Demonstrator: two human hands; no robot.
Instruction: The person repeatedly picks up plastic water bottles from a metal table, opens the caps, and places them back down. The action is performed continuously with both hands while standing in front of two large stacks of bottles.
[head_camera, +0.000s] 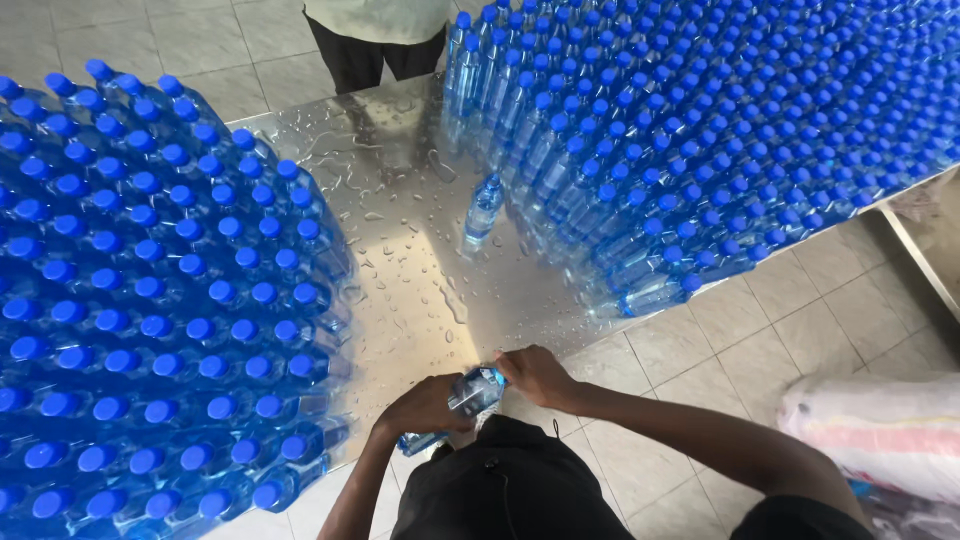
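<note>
I hold a clear plastic water bottle (470, 393) with a blue cap, tilted on its side at the near edge of a wet steel table (400, 200). My left hand (425, 408) grips the bottle's body. My right hand (537, 375) is closed around its cap end. A single upright bottle (484, 210) stands alone in the table's middle strip.
Dense blocks of blue-capped bottles fill the left side (150, 290) and the right side (700, 140) of the table. Another person (378, 40) stands at the far end. A white and pink sack (880, 430) lies on the tiled floor at right.
</note>
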